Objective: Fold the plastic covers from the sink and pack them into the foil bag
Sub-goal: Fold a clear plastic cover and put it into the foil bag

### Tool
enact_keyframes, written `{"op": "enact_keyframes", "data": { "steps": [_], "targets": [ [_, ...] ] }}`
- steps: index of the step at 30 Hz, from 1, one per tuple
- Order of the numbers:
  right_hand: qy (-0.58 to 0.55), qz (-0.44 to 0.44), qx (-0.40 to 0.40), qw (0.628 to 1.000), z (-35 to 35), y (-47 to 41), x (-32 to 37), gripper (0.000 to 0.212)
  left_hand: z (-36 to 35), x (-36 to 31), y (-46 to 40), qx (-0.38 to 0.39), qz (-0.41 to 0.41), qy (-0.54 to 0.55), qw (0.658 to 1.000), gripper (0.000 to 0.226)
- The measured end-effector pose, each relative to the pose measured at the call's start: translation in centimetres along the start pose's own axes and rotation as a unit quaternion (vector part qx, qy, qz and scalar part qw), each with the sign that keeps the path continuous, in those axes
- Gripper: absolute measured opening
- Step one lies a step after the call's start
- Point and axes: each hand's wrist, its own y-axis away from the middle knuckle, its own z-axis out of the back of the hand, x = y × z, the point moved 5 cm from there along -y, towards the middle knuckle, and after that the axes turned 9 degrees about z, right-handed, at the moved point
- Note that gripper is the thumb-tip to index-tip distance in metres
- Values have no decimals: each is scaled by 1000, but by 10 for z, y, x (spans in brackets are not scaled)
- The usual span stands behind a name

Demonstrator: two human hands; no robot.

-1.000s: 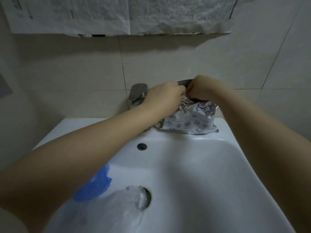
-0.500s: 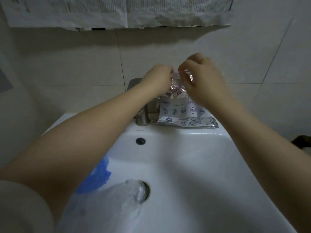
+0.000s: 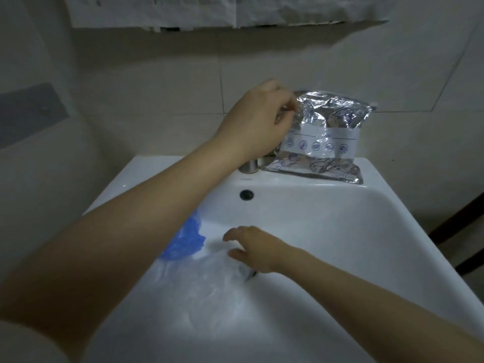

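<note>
just beneath right hand [image 3: 255, 251], clear cover [image 3: 209, 281]

Left forearm hides most of the faucet [image 3: 251, 165] and blue cover [image 3: 186, 241] — drain under right hand [image 3: 255, 248]

The silver foil bag [image 3: 322, 137] with a white label strip stands upright on the sink's [image 3: 366, 231] back ledge, its top left corner pinched in my fingers. In the basin a crumpled clear plastic cover [image 3: 209, 281] lies over the drain, with a blue cover [image 3: 186, 241] bunched just left of it.
</note>
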Motion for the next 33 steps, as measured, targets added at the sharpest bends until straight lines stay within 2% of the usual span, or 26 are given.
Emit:
{"op": "enact_keyframes", "data": {
  "steps": [3, 5, 7, 9, 12, 15, 17, 20, 24, 26, 28, 29, 31, 33],
  "targets": [
    [-3, -32, 70, 997, -34, -8, 10, 66, 17, 2, 24, -7, -4, 5, 1000, 22],
    [40, -51, 72, 995, -42, -11, 15, 56, 27, 9, 40, -6, 12, 9, 1000, 24],
    [100, -44, 29, 994, -32, -14, 18, 31, 34, 17, 54, 2, 30, 12, 999, 23],
    [102, -21, -38, 994, -8, -9, 20, 20, 35, 25, 68, 30, 66, 11, 997, 20],
    [21, 7, -151, 988, 42, 17, 22, 13, 18, 37, 87, 116, 130, 26, 984, 19],
    [-77, -25, -254, 964, 80, 52, 17, 21, -7, 44, 109, 228, 170, 36, 958, 44],
    [-179, -37, -311, 933, 92, 68, 11, 23, -22, 47, 120, 263, 178, 36, 948, 48],
    [-302, -40, -374, 876, 97, 83, 5, 30, -31, 47, 125, 238, 184, 45, 953, 20],
    [-432, -95, -431, 787, 91, 97, -17, 33, -30, 53, 127, 191, 244, 101, 945, 31],
    [-424, -153, -434, 780, 79, 105, -31, 28, -32, 61, 133, 162, 308, 189, 918, 21],
    [-432, -197, -420, 773, 69, 110, -40, 28, -38, 71, 142, 126, 373, 275, 877, 22],
    [-465, -210, -411, 755, 65, 111, -40, 26, -40, 76, 146, 109, 405, 310, 853, 24],
    [-599, -209, -391, 667, 57, 108, -36, 20, -47, 80, 155, 97, 455, 366, 806, 27],
    [-709, -161, -365, 581, 53, 102, -24, 11, -55, 82, 160, 113, 470, 389, 784, 26]
  ]
}}
